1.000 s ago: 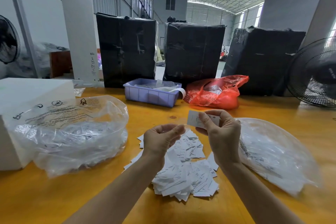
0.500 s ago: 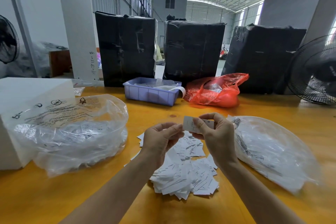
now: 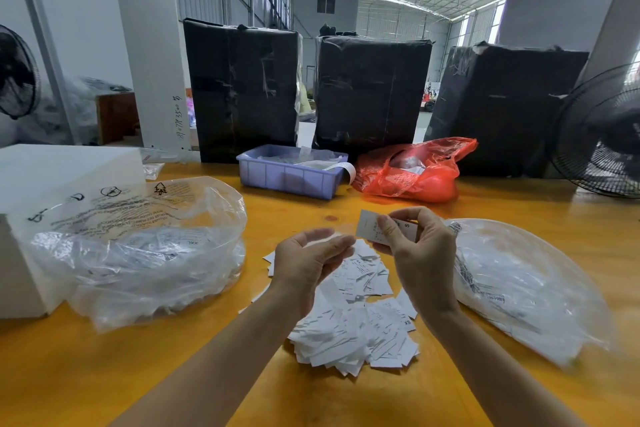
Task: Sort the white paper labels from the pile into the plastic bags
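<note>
A pile of white paper labels (image 3: 360, 333) lies on the yellow table (image 3: 104, 374) between my forearms. My right hand (image 3: 420, 253) pinches a few labels (image 3: 367, 224) above the pile, one marked S. My left hand (image 3: 308, 262) hovers beside it, palm up, fingers loosely curled, holding nothing. A clear plastic bag (image 3: 138, 253) with labels inside, one reading XXL, sits to the left. Another clear plastic bag (image 3: 526, 288) with labels lies to the right.
A white foam block (image 3: 52, 170) stands at far left behind the bag. A purple tray (image 3: 287, 177) and a red plastic bag (image 3: 412, 173) sit at the back, before three black-wrapped boxes (image 3: 370, 94). A black fan (image 3: 602, 135) stands at right.
My left hand has drawn slightly away from the labels and turned more open. My right hand still holds the labels at about the same height.
</note>
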{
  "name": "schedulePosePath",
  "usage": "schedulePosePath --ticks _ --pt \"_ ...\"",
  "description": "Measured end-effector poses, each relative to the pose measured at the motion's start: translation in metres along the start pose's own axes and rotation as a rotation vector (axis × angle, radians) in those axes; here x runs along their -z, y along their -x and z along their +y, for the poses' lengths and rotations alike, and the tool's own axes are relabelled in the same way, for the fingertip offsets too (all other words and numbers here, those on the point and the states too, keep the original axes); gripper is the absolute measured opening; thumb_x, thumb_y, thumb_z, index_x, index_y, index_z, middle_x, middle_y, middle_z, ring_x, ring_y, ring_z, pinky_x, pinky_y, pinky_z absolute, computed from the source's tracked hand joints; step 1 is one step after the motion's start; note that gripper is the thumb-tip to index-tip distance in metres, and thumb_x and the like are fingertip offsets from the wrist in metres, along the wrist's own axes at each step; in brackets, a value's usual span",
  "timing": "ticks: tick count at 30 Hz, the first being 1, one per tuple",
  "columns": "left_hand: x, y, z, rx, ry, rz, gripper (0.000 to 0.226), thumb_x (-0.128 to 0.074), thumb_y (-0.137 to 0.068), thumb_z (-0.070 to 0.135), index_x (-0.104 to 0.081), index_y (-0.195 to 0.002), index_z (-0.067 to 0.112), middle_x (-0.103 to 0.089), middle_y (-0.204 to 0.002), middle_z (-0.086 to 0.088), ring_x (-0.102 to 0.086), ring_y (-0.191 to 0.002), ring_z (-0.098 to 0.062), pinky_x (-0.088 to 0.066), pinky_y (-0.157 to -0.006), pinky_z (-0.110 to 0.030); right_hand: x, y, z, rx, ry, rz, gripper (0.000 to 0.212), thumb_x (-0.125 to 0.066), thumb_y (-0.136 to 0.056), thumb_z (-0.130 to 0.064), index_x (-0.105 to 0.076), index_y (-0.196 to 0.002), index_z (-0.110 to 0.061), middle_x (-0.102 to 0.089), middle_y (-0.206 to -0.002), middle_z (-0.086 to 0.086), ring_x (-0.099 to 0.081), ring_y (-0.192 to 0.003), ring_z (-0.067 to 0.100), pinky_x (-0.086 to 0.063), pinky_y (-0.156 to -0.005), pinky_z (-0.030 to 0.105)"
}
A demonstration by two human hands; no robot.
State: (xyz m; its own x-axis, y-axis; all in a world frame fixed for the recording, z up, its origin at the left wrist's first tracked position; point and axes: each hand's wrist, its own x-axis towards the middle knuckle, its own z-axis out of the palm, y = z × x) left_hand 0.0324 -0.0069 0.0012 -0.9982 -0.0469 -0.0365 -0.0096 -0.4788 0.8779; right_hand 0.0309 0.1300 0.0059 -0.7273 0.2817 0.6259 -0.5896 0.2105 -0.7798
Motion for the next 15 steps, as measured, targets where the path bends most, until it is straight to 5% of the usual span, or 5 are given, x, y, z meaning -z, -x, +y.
schedulePosePath --ticks 7,15 --pt "0.0006 -0.0012 -0.0009 -0.018 -0.004 -0.003 0.029 -0.075 -0.074 0.001 -0.058 -0.096 0.007 -0.073 -0.071 -0.01 -0.072 -0.067 -0.017 -0.055 -0.062 -0.019 -0.0036 0.0056 0.0027 0.013 0.09 -0.069 0.021 -0.071 -0.082 -0.011 -0.056 -0.077 -0.024 -0.061 -0.077 -0.003 -0.067 -0.071 0.014 -0.058 -0.056 0.024" --pt "0.0031 -0.0041 -0.0024 -0.061 -0.074 0.039 0.024 -0.076 -0.072 0.002 -0.062 -0.091 0.008 -0.068 -0.076 -0.011 -0.065 -0.071 -0.019 -0.055 -0.061 -0.019 0.0003 0.0044 0.0017 -0.193 -0.067 -0.245 0.013 -0.075 -0.076 -0.009 -0.063 -0.075 -0.012 -0.064 -0.074 0.006 -0.069 -0.066 0.02 -0.058 -0.054 0.03"
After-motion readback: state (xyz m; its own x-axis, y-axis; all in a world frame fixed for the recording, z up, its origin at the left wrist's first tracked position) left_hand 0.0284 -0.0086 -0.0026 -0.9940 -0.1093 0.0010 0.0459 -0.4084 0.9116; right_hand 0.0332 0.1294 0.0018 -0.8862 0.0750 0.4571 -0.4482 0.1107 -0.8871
